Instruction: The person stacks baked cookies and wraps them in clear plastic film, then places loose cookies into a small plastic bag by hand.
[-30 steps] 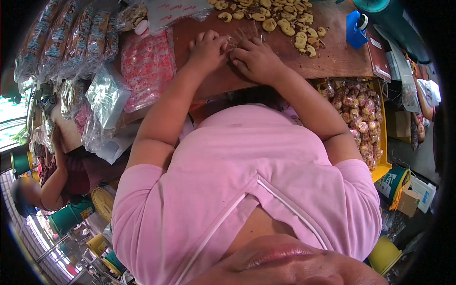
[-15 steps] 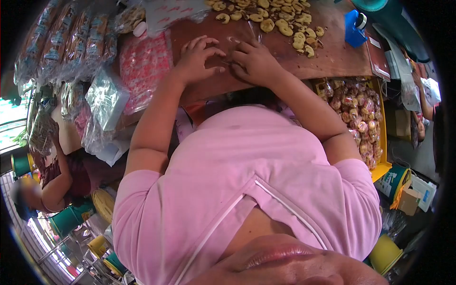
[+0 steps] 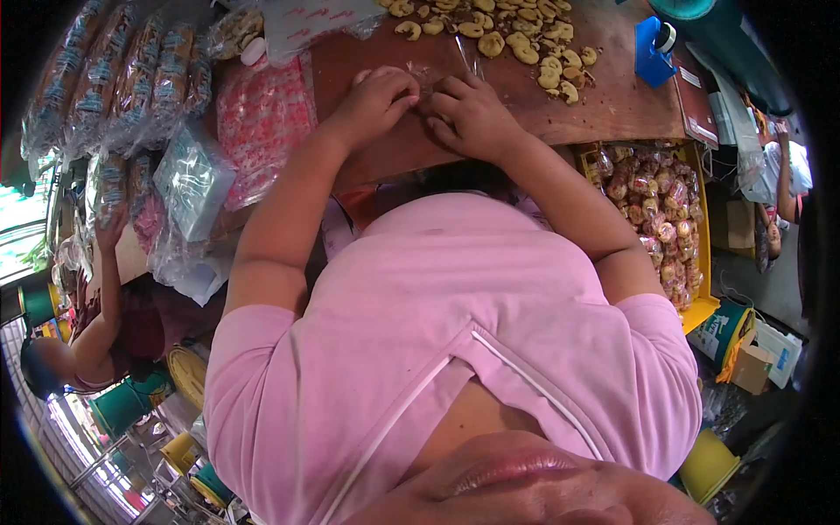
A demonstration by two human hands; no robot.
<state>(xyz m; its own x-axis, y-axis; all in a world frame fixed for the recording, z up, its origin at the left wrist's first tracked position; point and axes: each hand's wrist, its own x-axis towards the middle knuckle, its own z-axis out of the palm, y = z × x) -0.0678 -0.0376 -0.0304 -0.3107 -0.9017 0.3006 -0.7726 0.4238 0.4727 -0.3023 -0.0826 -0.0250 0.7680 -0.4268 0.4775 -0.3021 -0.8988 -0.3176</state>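
My left hand (image 3: 382,98) is over the brown tabletop (image 3: 385,162), its fingers curled and its thumb and fingertips pressed together at the near side of a clear plastic wrapper (image 3: 420,72). Close on its right, my right hand (image 3: 470,114) has bent fingers closed on the same thin plastic. What lies inside the wrapper is too small and hidden to tell. A clear strip (image 3: 468,56) stands out just beyond my right fingers. Past the hands, many pale curved pieces (image 3: 525,48) are spread on the wood among brown crumbs.
Red-and-white plastic sheets (image 3: 267,122), a clear packet (image 3: 194,179) and long wrapped packs (image 3: 96,87) sit left. A blue tape dispenser (image 3: 653,52) is back right; a yellow crate (image 3: 700,306) holds wrapped round items. Another person's arm (image 3: 107,297) is at far left.
My left hand opened and moved left, then came back towards my right hand with its fingers closed. My right hand has barely moved. The other person's arm at far left has shifted.
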